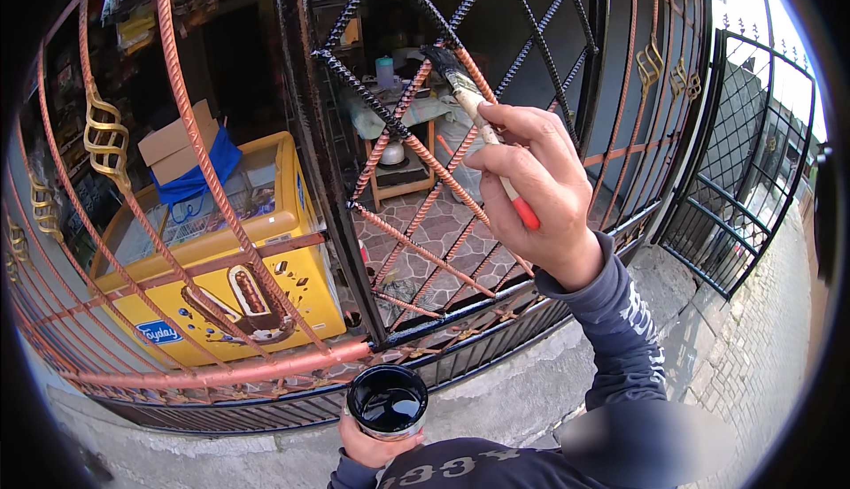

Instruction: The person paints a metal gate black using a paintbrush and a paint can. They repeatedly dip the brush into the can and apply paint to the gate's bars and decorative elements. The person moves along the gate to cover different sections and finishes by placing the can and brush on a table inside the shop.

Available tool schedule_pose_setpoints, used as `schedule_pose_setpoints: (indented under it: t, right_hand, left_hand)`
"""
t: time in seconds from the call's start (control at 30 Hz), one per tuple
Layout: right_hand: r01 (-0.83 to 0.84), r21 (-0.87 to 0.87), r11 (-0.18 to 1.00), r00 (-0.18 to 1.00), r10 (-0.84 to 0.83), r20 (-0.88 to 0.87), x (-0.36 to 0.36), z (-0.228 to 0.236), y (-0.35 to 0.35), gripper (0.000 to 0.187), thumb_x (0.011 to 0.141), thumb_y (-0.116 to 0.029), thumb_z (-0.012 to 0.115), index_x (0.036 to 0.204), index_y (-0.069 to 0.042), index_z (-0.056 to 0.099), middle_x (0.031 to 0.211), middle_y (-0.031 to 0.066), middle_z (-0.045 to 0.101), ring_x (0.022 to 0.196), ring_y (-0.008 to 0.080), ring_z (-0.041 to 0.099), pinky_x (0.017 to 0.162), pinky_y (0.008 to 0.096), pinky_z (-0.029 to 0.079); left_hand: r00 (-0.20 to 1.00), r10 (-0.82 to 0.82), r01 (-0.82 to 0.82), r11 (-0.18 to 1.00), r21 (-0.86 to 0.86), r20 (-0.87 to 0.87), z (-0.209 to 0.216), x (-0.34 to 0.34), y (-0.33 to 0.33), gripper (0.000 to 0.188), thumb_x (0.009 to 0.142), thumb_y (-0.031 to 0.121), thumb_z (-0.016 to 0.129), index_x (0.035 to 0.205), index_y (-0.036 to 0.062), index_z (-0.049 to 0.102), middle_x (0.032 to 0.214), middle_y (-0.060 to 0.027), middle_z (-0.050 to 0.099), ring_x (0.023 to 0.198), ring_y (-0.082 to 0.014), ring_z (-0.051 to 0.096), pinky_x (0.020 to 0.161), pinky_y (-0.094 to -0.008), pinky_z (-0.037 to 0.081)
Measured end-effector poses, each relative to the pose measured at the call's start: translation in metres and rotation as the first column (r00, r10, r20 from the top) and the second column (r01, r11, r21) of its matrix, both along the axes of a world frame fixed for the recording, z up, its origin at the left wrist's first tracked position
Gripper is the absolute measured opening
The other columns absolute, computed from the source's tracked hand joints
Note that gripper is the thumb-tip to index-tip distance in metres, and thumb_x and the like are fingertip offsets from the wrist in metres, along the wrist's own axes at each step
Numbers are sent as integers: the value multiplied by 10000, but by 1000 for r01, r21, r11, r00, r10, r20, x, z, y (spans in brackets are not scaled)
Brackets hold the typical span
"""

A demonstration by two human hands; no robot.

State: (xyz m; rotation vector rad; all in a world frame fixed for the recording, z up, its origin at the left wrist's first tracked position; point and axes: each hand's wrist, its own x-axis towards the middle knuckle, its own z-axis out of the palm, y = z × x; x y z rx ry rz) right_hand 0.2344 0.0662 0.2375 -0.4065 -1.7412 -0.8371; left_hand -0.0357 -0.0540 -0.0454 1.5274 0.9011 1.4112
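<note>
My right hand (pixel 537 184) is closed round the handle of a paintbrush (pixel 478 110), pale with a red end. Its black bristles lie against a twisted bar of the diamond-patterned metal grille (pixel 416 144). Glossy black paint covers the grille's upper bars, while lower ones are copper-brown. Low in front of me, my left hand (pixel 376 443) grips a round can of black paint (pixel 387 400), tilted so that its dark contents show. The can is below the grille's bottom rail.
Copper-coloured bars (pixel 190 117) with gold twisted ornaments (pixel 106 139) fence the left side. Behind them stand a yellow chest freezer (pixel 230 290) and a cardboard box (pixel 181 139). A small table (pixel 398 126) is inside. At right, a black gate (pixel 744 170) borders the paved path (pixel 744 347).
</note>
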Motion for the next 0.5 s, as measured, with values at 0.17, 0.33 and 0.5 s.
schedule_pose_setpoints:
  t: [0.17, 0.33, 0.5]
  right_hand:
    - [20, -120, 993, 997, -11, 71, -23, 20, -23, 275, 629, 106, 691, 873, -21, 712, 1114, 208, 692, 930, 327, 685, 786, 394, 570]
    - [205, -141, 968, 979, -204, 22, -22, 27, -24, 239, 635, 83, 710, 850, -24, 709, 1120, 201, 691, 951, 322, 679, 763, 389, 570]
    - [43, -82, 996, 995, -35, 99, -20, 32, -22, 227, 648, 88, 704, 848, -20, 703, 1100, 197, 691, 911, 285, 682, 765, 363, 567]
  left_hand:
    - [983, -181, 181, 983, 15, -31, 28, -21, 41, 1081, 556, 206, 1022, 1421, -63, 433, 1298, -173, 647, 1189, -257, 664, 1050, -395, 519]
    - [973, -229, 229, 973, 6, 32, 37, -15, 54, 1019, 563, 172, 1015, 1400, -60, 482, 1271, -164, 667, 1173, -254, 675, 1048, -389, 514]
    - [964, -233, 236, 972, -6, 131, 42, -5, 55, 966, 558, 161, 1017, 1365, -46, 527, 1261, -157, 678, 1159, -248, 679, 1049, -386, 511]
